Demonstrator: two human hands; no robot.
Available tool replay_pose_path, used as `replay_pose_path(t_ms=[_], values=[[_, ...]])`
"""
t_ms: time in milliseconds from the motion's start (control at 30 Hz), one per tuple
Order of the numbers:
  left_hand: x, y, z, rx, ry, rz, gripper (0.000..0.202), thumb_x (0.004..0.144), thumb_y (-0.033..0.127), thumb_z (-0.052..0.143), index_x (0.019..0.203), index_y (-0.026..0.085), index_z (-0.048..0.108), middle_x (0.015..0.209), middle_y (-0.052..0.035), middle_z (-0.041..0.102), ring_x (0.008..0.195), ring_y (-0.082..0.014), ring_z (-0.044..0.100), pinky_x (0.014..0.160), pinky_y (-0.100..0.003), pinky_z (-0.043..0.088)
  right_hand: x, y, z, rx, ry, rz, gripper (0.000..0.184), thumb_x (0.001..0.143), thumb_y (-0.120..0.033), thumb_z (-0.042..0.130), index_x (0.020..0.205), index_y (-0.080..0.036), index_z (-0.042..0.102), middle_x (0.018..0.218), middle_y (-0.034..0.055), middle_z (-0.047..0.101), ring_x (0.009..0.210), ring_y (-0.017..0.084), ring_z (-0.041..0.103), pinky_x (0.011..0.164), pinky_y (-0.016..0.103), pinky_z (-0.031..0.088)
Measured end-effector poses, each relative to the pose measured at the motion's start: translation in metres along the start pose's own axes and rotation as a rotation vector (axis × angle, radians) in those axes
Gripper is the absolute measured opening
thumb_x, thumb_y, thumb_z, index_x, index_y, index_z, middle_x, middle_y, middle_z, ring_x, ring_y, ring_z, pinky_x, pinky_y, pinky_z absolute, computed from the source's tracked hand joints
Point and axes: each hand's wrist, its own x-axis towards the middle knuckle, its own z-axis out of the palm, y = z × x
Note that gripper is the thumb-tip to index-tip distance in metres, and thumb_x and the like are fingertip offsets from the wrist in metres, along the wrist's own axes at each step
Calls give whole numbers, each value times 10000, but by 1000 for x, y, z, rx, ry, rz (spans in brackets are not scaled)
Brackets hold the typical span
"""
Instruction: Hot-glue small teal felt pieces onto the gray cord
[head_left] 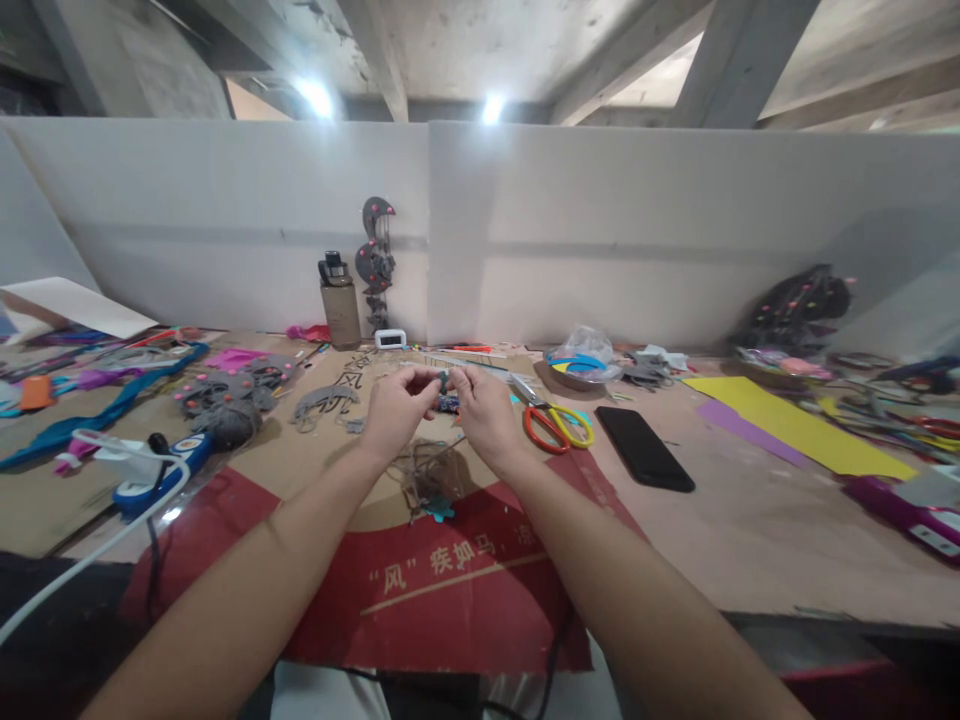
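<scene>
My left hand (400,408) and my right hand (482,408) meet above a cardboard sheet, fingertips pinched together. Between them is a small dark piece (443,381), too small to name. Just below it, partly hidden by my fingers, lies a dark patterned bit (448,404). A loose tangle of grey string (431,470) with a teal scrap (439,509) rests on the cardboard between my forearms. Scissors (559,424) with red and yellow handles lie right of my right hand. Left of my left hand sits a grey cut-out shape (326,404).
A black phone (645,448) lies to the right, near yellow paper (802,425). A bottle (340,305) and small white clock (390,340) stand by the back panel. A blue-and-white power strip (165,470) with a white cable is at left. The cardboard (450,610) overhangs the front edge.
</scene>
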Motion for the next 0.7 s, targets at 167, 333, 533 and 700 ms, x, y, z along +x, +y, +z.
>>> replay_pose_path(t_ms=[167,333,533,700], values=[[-1,2,1,43,-27,7,170,711,281,627,805,155,693,602,-14,619,469,-95,524,435,-206,443,0,-1,-2,-19,9,19,399,917,-422,341,681,-200,574,652,14,590,614,148,503,577,259,297],[-1,2,0,44,-34,16,168,710,275,625,808,158,693,599,-10,615,461,-92,521,437,-206,443,0,-5,-6,-61,-29,20,419,919,-434,333,654,-196,553,625,10,570,596,143,493,576,261,292],[-1,0,0,58,-87,53,152,716,277,613,764,161,699,613,-11,622,444,-88,515,442,-216,447,0,-5,-6,-53,-61,41,460,911,-481,327,601,-201,521,586,-2,544,559,135,476,555,260,280],[1,-3,-1,63,-72,15,168,710,278,620,789,150,694,622,-22,636,437,-93,525,425,-216,443,2,-5,-7,-29,-120,29,472,928,-470,246,639,-205,508,603,11,532,555,139,469,550,266,278]])
